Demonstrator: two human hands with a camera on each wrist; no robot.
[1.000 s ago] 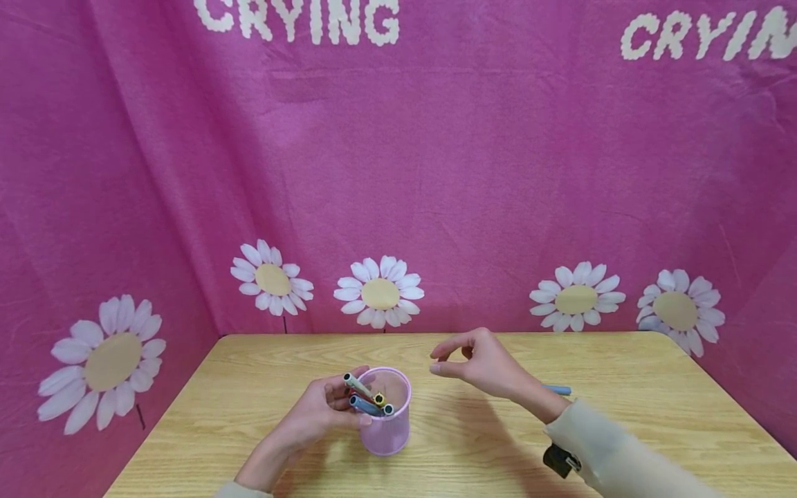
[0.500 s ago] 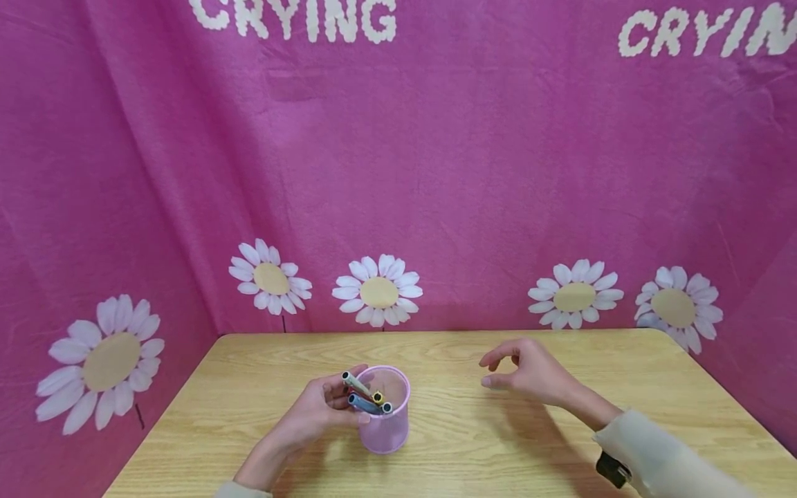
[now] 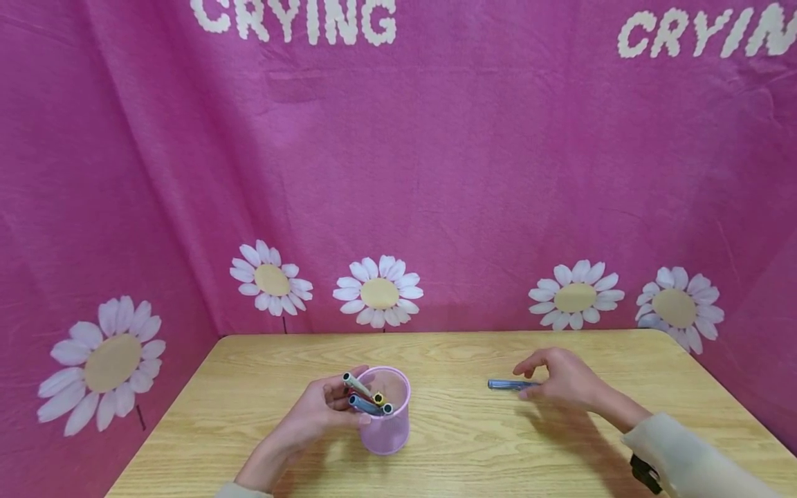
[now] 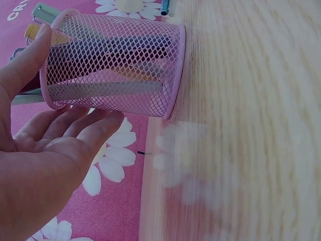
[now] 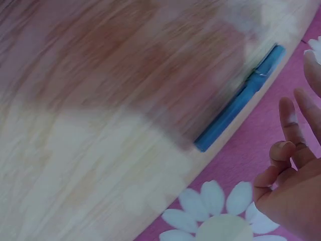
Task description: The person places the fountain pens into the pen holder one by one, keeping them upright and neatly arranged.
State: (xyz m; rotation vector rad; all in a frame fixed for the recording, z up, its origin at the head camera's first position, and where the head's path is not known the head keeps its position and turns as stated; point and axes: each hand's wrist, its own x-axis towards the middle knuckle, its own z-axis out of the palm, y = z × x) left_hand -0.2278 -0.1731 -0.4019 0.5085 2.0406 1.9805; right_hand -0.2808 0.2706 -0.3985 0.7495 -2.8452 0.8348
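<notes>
One blue pen (image 3: pixel 506 384) lies flat on the desk (image 3: pixel 448 443), well to the right of the pink mesh cup (image 3: pixel 386 415); our right hand (image 3: pixel 563 382) hangs over its near end, fingers (image 5: pixel 287 116) loosely spread and not closed on anything that we can see, so we judge the pick not yet made; to do it well we would pinch the barrel near its middle, thumb on one side and two fingers on the other, and lift it level; several pens (image 3: pixel 367 398) already lean in the cup; our left hand (image 3: pixel 317 415) curls its thumb and fingers round the cup's side, which should steady it; behind stands pink daisy cloth (image 3: pixel 398 173).
</notes>
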